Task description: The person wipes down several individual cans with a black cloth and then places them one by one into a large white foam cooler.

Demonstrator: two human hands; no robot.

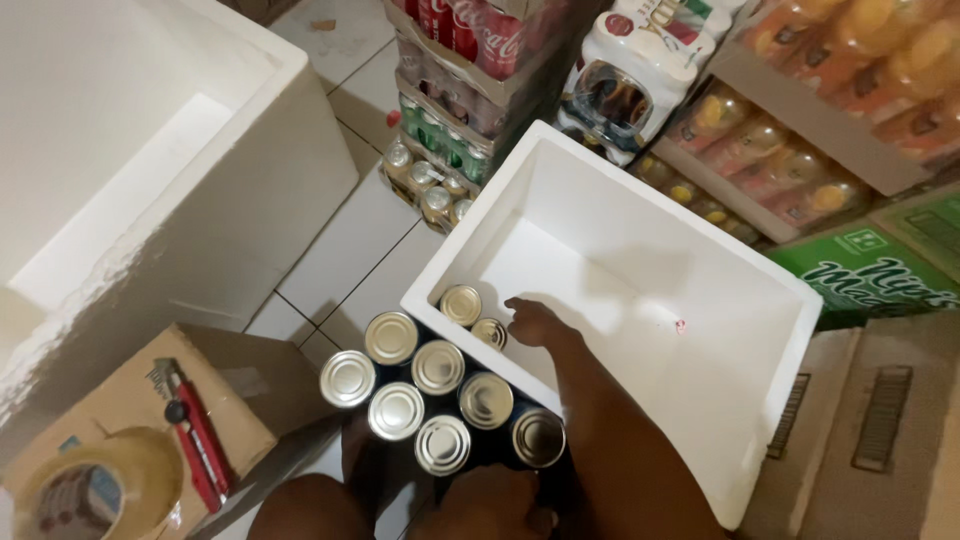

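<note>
A white foam box (760, 300) stands open in front of me. Two silver-topped cans (460, 305) stand in its near left corner. My right hand (535, 325) reaches down into the box and curls around the side of the nearer can (489, 333). A pack of several dark cans with silver tops (430, 395) sits at the box's near left rim, outside it. My left hand (490, 512) grips this pack from below, at the bottom of the view.
A bigger white foam box (200, 230) stands at the left. Below it, a cardboard box (250, 385) carries a tape roll (90, 490) and a red cutter (195, 435). Shrink-wrapped drink packs (640, 70), a green carton (880, 265) and brown cartons (880, 430) crowd the back and right.
</note>
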